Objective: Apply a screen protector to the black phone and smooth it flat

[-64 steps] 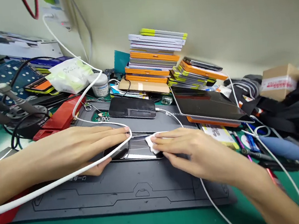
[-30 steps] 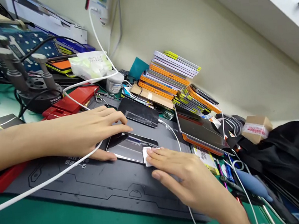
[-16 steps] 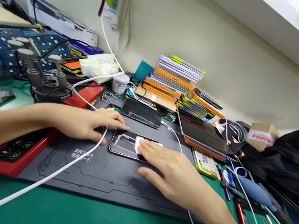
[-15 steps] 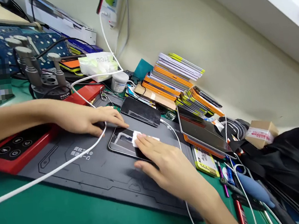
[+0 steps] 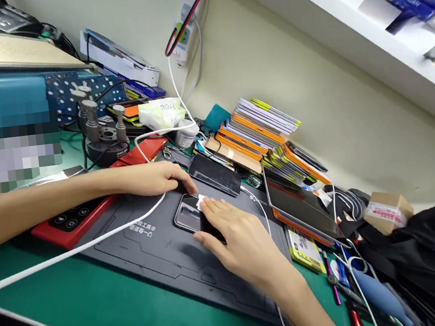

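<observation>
A phone (image 5: 188,216) with a dark, glossy screen lies flat on the grey work mat (image 5: 149,254). My right hand (image 5: 240,228) rests over its right part, fingers stretched flat and pressing a small white wipe (image 5: 200,201) against the glass. Most of the wipe is hidden under the fingers. At the phone's upper left, my left hand (image 5: 160,179) reaches in with the index finger extended and its tip at the phone's top edge. Beyond both hands lies a second dark phone (image 5: 215,176), with a white cable plugged into its right end.
A white cable (image 5: 93,245) crosses the mat near my left wrist. Left of it is a red device with buttons (image 5: 70,219). Behind stand a white jar (image 5: 186,133) and stacked thin boxes (image 5: 253,127). A tablet-like panel (image 5: 300,200) and tools lie right.
The view has shifted, so the bench appears lower and farther right. My right hand and the wipe stay on the phone; my left index finger stays by its top edge.
</observation>
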Demonstrator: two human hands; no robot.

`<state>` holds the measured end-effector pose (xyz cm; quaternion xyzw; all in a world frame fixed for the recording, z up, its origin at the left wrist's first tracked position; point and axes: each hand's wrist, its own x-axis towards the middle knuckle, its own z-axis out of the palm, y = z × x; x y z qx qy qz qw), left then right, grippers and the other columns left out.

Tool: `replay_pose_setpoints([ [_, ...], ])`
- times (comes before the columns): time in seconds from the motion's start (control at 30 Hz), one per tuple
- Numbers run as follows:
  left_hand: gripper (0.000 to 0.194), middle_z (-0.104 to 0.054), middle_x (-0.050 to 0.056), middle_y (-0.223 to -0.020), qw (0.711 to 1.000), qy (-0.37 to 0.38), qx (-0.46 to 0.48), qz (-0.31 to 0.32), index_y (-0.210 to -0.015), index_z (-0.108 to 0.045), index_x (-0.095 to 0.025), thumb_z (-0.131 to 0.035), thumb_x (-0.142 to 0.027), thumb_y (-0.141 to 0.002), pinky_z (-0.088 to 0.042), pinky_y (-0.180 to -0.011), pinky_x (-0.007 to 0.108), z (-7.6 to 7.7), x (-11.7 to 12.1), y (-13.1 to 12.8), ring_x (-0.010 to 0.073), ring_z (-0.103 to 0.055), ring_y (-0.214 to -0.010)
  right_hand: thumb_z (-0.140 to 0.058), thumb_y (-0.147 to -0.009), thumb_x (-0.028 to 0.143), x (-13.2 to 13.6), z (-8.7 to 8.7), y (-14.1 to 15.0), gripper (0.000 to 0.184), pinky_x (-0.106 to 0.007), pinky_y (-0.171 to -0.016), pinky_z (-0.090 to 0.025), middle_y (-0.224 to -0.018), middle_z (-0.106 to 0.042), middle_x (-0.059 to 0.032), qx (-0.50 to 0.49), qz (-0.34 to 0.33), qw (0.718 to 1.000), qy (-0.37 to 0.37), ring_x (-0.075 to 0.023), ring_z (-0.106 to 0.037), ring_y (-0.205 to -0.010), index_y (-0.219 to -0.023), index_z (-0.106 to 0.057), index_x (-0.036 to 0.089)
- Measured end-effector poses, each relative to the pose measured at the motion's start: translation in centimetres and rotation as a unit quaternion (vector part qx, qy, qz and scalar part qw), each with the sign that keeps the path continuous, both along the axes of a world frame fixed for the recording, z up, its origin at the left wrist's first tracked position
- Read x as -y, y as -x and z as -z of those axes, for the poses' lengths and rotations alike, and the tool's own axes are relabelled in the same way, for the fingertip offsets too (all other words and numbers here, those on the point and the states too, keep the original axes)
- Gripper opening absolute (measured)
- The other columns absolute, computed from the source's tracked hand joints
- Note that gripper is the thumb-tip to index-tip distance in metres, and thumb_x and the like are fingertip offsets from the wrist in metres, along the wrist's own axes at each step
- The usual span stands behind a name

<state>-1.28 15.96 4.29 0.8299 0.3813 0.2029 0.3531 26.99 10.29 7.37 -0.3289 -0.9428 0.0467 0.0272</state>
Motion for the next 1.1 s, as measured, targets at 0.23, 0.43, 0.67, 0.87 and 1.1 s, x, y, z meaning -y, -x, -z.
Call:
replay_pose_setpoints([
  [0.23,0.048,-0.082,-0.001,-0.123,1.000,-0.013,0.023,-0.003,-0.119,-0.080,-0.021,-0.047,-0.003,-0.089,-0.052,-0.110,0.021,0.2,0.0,-0.2,0.0140,-0.073,-0.120,-0.055,-0.107,0.040,2.3,-0.7,-2.6,0.054,-0.050,-0.118,-0.055,-0.158,-0.056,-0.0123,0.032,-0.030,0.998,-0.040,-0.0316,-0.058,-0.144,-0.155,-0.059,0.015],
  [0.43,0.050,-0.080,0.001,-0.130,1.000,-0.002,-0.002,-0.007,-0.128,-0.074,-0.018,-0.042,-0.005,-0.092,-0.051,-0.110,0.023,0.0,0.1,0.0,0.0142,-0.073,-0.121,-0.057,-0.108,0.048,-0.9,0.1,2.4,0.048,-0.050,-0.125,-0.048,-0.153,-0.063,-0.0092,-0.033,-0.009,0.999,0.030,-0.0296,-0.059,-0.145,-0.146,-0.067,0.020],
  [0.67,0.052,-0.083,-0.002,-0.122,1.000,0.010,0.010,-0.023,-0.138,-0.067,-0.020,-0.043,-0.008,-0.094,-0.051,-0.103,0.020,0.4,-0.2,0.1,0.0126,-0.073,-0.118,-0.055,-0.109,0.036,1.9,0.2,-2.0,0.050,-0.050,-0.126,-0.047,-0.160,-0.056,-0.0093,-0.035,0.003,0.999,0.017,-0.0275,-0.054,-0.149,-0.157,-0.057,0.021],
  [0.87,0.048,-0.081,0.000,-0.125,1.000,-0.001,-0.002,-0.023,-0.142,-0.064,-0.021,-0.043,-0.021,-0.099,-0.050,-0.109,0.024,0.9,-0.2,0.2,0.0164,-0.072,-0.121,-0.053,-0.110,0.047,0.6,0.9,1.5,0.050,-0.047,-0.129,-0.044,-0.157,-0.060,-0.0081,-0.048,-0.001,0.999,0.019,-0.0267,-0.054,-0.150,-0.152,-0.063,0.022],
  [1.1,0.050,-0.081,0.000,-0.112,0.999,-0.011,-0.020,-0.043,-0.139,-0.064,-0.023,-0.042,-0.023,-0.094,-0.051,-0.108,0.027,1.6,-0.7,-0.1,0.0186,-0.071,-0.119,-0.052,-0.111,0.046,1.2,0.7,0.2,0.052,-0.041,-0.129,-0.042,-0.161,-0.055,-0.0090,-0.039,-0.025,0.999,0.005,-0.0237,-0.052,-0.151,-0.153,-0.060,0.016],
])
